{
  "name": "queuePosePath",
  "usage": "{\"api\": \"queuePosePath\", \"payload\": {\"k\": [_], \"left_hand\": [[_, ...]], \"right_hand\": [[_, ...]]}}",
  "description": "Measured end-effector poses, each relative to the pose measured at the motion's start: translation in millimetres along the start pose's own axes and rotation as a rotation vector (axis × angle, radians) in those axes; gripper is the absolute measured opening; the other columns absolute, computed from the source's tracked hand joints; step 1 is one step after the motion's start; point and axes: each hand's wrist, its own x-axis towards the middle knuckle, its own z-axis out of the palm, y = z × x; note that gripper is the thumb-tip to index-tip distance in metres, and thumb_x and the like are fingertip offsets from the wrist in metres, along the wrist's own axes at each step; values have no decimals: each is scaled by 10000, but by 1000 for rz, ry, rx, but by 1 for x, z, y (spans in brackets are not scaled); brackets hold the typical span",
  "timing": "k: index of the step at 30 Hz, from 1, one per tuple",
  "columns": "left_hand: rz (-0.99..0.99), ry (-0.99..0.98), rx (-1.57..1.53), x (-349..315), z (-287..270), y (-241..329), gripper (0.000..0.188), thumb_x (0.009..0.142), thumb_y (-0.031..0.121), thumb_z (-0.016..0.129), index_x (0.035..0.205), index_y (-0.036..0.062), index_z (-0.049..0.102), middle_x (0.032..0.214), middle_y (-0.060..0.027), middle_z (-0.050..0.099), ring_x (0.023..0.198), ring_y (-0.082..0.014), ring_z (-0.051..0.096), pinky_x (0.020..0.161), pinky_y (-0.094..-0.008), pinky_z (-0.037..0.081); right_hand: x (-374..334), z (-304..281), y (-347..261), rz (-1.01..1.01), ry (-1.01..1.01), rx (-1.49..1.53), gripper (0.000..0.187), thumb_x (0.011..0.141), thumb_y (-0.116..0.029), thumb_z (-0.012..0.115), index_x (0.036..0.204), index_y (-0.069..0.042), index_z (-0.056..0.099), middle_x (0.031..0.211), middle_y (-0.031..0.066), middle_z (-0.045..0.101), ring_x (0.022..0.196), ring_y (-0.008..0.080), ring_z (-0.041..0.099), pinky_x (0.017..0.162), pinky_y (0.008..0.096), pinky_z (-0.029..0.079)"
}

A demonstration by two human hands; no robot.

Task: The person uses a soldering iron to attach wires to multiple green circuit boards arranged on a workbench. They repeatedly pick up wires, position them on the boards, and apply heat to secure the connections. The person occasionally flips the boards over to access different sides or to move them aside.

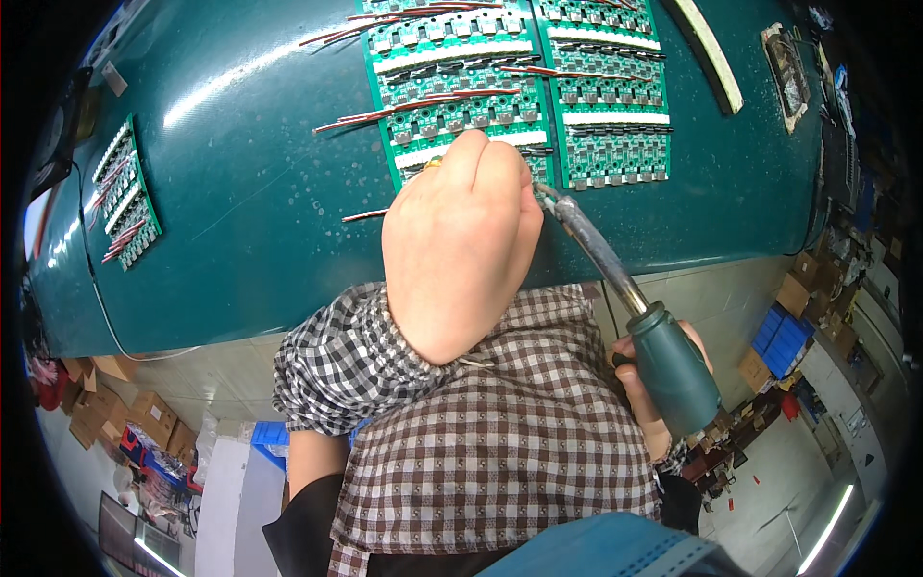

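Note:
My right hand (632, 389) is wrapped round the green handle of a soldering iron (601, 252). The iron's tip reaches up and left to the near right corner of a green circuit board panel (409, 106), beside the fingers of my left hand (461, 236). That left hand is closed over the panel's near edge, knuckles up; whatever its fingers pinch is hidden beneath them. Red and black wires (423, 104) lie in rows across the panel, some jutting past its left side. A second board panel (615, 144) lies just to the right.
The boards rest on a green tabletop (250, 192). Farther left lies another wired board panel (125, 197), with a thin cable (101, 298) beside it. At the far right are a pale-edged strip (707, 53) and a small soiled tray (786, 77).

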Motion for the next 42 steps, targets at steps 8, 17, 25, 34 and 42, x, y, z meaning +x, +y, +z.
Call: {"api": "queuePosePath", "payload": {"k": [8, 17, 25, 34, 42], "left_hand": [[8, -16, 2, 0, -1, 1, 162, 767, -5, 711, 849, 54, 585, 779, -69, 582, 652, -220, 615, 573, -333, 490], [7, -26, -10, -1, -1, 0, 161, 771, -5, 708, 853, 52, 582, 789, -72, 584, 661, -228, 618, 580, -341, 488], [-3, -21, -6, -1, -1, 1, 160, 770, 4, 709, 845, 55, 578, 788, -69, 583, 646, -228, 612, 572, -342, 485], [11, -7, 3, 0, 0, 1, 167, 760, 0, 710, 840, 54, 574, 782, -71, 579, 645, -238, 602, 568, -349, 480], [8, -4, -3, 1, 0, -1, 169, 760, 0, 711, 839, 53, 571, 783, -74, 577, 653, -247, 601, 572, -355, 478]], "right_hand": [[-12, 1, 12, 43, 57, 107, 466, 741, -307, 880, 1021, 4, 676, 886, 99, 686, 779, 248, 658, 694, 351, 540], [-8, 14, -6, 273, 259, 574, 604, 820, -319, 779, 1196, 116, 591, 802, 120, 620, 756, 282, 657, 714, 407, 544], [-11, 10, 4, 225, 173, 539, 586, 803, -236, 810, 1204, 113, 563, 819, 119, 639, 758, 246, 659, 722, 385, 553], [-8, 6, 4, 214, 133, 468, 399, 748, -179, 882, 1026, 23, 678, 836, 83, 711, 788, 176, 697, 739, 305, 556], [-8, 4, 6, 189, 104, 360, 379, 742, -193, 884, 1002, 7, 695, 825, 71, 714, 766, 161, 688, 709, 293, 540]]}}
